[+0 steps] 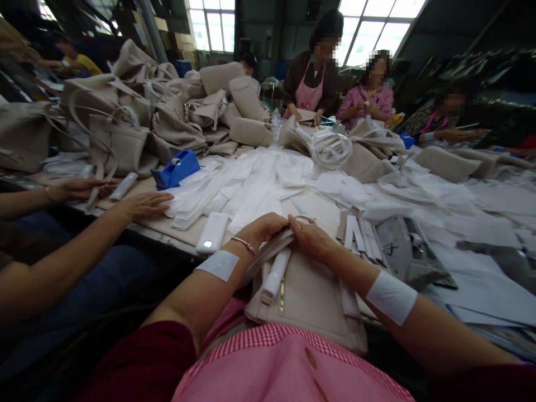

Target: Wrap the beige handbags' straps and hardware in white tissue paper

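A beige handbag [320,296] lies at the table edge against my apron, with a short gold zip on its face. One length of its handle, wrapped in white sheet [276,276], stands out over the bag. My left hand [270,226] and my right hand [312,239] meet fingertip to fingertip above the bag, both closed. Between them they pinch a pale, thin wrapping sheet [278,241] that hangs down toward the left; part of it is hidden by my fingers. White patches are stuck on both my forearms.
Loose white sheets [255,178] cover the table middle. A blue tape dispenser [176,169] and a white box-like item [212,231] stand left, near a co-worker's hands [144,205]. Beige bags [125,139] are heaped behind. A grey dispenser [404,245] sits right. Several people work opposite.
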Demonstrator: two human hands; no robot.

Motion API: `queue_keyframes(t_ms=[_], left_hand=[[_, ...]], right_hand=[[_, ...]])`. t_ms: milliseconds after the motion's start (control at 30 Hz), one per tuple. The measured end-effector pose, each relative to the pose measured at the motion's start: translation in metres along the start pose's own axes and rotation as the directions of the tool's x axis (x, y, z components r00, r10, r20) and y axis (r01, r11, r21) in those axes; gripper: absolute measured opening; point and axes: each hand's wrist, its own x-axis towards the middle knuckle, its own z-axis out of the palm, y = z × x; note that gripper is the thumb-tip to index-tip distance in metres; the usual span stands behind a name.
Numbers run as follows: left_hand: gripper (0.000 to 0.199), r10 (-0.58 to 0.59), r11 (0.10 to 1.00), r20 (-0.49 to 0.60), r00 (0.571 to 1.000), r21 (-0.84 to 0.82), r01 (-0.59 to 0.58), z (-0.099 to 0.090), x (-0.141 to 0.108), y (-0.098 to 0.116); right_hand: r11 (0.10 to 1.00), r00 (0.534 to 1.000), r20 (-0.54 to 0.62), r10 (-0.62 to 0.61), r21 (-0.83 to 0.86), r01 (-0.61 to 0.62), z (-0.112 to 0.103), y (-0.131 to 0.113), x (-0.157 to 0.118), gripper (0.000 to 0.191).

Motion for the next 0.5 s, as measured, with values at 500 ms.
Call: queue_keyframes(t_ms=[500], left_hand=[[0.054,0.02,0.998,0.284,0.959,-0.069,-0.001,-0.059,-0.102,-0.087]], right_hand=[[0.954,0.96,-0.025,0.28,0.117,-0.275,-0.012,0.006,0.006,0.026]])
